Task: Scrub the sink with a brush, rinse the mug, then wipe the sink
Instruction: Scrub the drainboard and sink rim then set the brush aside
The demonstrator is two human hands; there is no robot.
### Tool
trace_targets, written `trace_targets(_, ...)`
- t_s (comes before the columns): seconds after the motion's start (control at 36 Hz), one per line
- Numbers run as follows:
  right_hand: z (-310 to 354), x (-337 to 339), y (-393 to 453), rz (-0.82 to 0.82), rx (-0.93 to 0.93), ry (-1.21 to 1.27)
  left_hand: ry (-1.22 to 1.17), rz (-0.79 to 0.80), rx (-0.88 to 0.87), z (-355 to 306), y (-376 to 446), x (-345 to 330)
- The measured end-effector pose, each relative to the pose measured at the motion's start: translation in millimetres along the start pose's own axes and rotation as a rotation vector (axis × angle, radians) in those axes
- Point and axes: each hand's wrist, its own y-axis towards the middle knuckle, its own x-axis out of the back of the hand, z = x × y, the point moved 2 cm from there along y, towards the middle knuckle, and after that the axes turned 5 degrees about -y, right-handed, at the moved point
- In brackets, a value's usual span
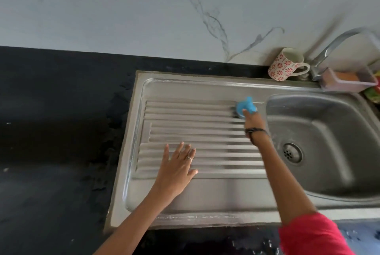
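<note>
Sink (226,189) steel fills your view, its ribbed drainboard (201,131) under both hands. Your right hand (254,120) grips the blue brush (245,107) at the drainboard's far edge, just beside the basin (329,131), while your left hand (176,168) lies flat, fingers spread, on the near ribs. Your mug (284,64) stands by the tap (337,49).

The left hand (176,169) wears a thin silver-coloured ring (189,159) on one finger, and its forearm is bare with no sleeve in view. The right hand (253,120) has a dark band (256,130) round the wrist, made of what look like several thin strands. Higher up that arm sits a bright pink sleeve (314,236), loose and creased
</note>
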Motion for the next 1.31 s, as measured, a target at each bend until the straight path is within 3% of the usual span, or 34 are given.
trace_targets(0.08, -36, 35, 25, -0.063, -0.174, 0.103, -0.005, -0.057, 0.009, -11, 4, 0)
trace_targets(0.14, -34, 33, 30, -0.054, -0.185, 0.145, -0.005, -0.080, 0.010, -18, 8, -2)
trace_targets(0.22, -6, 2, 17, 0.020, -0.021, 0.084, -0.043, -0.169, -0.017, -27, 16, -7)
trace_targets(0.33, 46, -49, -20, 0.261, 0.183, 0.022, 0.021, -0.260, -0.059, -43, 26, -13)
trace_targets(0.44, 60, -52, -27, 0.376, 0.300, -0.073, 0.051, -0.305, -0.067, -58, 35, -17)
trace_targets(0.72, -47, 60, 60, 0.070, -0.037, 0.145, 0.114, -0.327, 0.003, -69, 38, -26)
trace_targets(1.03, -88, 36, -9, 0.105, 0.039, 0.065, 0.116, -0.278, -0.009, -62, 42, -22)
trace_targets(1.31, -47, 67, 66, 0.127, -0.090, 0.306, 0.045, -0.163, 0.041, -74, 44, -11)
